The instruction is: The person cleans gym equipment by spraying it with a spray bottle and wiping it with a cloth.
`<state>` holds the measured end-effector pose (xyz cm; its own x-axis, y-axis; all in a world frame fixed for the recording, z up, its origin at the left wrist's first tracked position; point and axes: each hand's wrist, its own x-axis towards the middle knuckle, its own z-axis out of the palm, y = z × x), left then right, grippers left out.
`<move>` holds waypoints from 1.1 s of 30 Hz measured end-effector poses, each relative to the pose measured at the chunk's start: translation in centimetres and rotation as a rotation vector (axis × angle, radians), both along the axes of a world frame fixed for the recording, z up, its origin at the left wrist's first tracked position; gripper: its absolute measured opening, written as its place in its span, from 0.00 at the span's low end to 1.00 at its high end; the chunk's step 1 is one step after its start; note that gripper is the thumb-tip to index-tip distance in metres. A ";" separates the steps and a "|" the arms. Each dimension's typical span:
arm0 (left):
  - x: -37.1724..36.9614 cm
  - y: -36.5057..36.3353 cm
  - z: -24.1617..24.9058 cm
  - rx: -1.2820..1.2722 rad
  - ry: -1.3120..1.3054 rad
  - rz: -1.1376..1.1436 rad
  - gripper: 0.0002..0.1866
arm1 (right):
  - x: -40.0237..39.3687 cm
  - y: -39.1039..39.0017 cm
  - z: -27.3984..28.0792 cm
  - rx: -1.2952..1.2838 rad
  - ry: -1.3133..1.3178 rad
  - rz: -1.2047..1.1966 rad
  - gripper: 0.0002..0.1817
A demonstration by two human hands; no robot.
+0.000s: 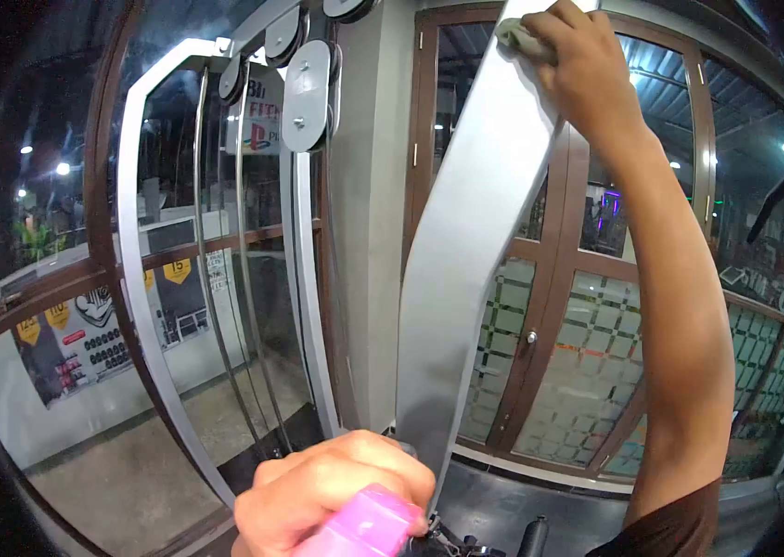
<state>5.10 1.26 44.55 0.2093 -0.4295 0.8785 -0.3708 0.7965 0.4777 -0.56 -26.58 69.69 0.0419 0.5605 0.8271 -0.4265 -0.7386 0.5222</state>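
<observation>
My right hand (587, 70) is raised high, its fingers closed on a grey-green cloth (524, 42). The cloth is pressed to the upper left edge of a wide silver-grey machine post (471, 213), which bends and slants up to the right. Low in front of me, my left hand (332, 478) is wrapped around a pink spray bottle (364, 526). Only its pink plastic top shows; the lower part is cut off by the frame. The left hand is apart from the cloth and nearest to the foot of the post.
To the left stands a silver gym machine frame (129, 167) with steel guide rods (199, 186) and grey pulley plates (307, 96). Brown-framed glass doors (540, 343) are behind the post. A poster (86, 334) shows through the left glass. Dark machine parts (533, 538) lie low right of centre.
</observation>
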 end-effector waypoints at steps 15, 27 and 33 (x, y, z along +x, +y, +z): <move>3.5 -2.0 -2.0 -0.103 0.234 -0.107 0.35 | -0.4 0.1 0.6 -0.090 -0.049 -0.031 0.04; 5.7 -0.9 -2.1 0.054 -0.093 -0.116 0.41 | 0.0 -1.6 1.0 -0.187 0.075 -0.104 0.10; 4.0 -1.5 -1.4 -0.104 0.094 0.025 0.30 | 3.9 -0.4 -6.7 -0.019 0.436 -0.111 0.14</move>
<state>9.10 -0.27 43.14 0.3019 -0.3305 0.8942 -0.3488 0.8346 0.4263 3.39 -26.98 62.95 0.4449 0.5478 0.7085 -0.2397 -0.6894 0.6836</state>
